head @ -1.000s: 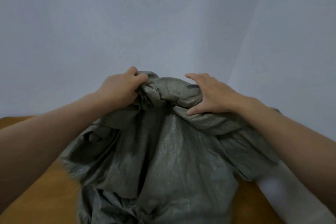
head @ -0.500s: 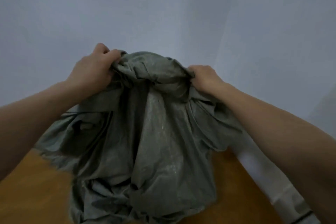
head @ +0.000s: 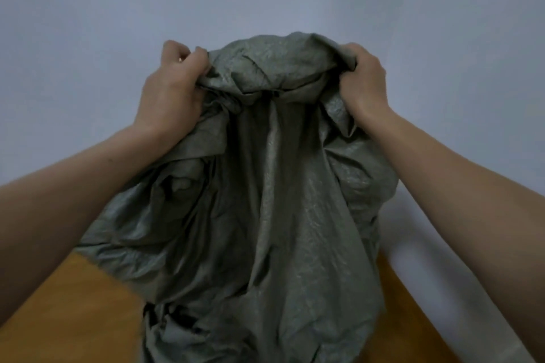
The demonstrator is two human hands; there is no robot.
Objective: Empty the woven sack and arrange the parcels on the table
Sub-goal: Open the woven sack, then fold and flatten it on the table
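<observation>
Hiding wooden table (head: 73, 318): woven sack (head: 280, 215)

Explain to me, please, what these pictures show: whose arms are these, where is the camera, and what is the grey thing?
There is no machine here. The arms belong to a person, and the camera sits on that person's head, looking forward and down. The left hand and the right hand each grip the bunched top of a grey woven sack and hold it up. The sack hangs down over a brown wooden table. What is inside it cannot be seen. Behind is a pale wall.
</observation>
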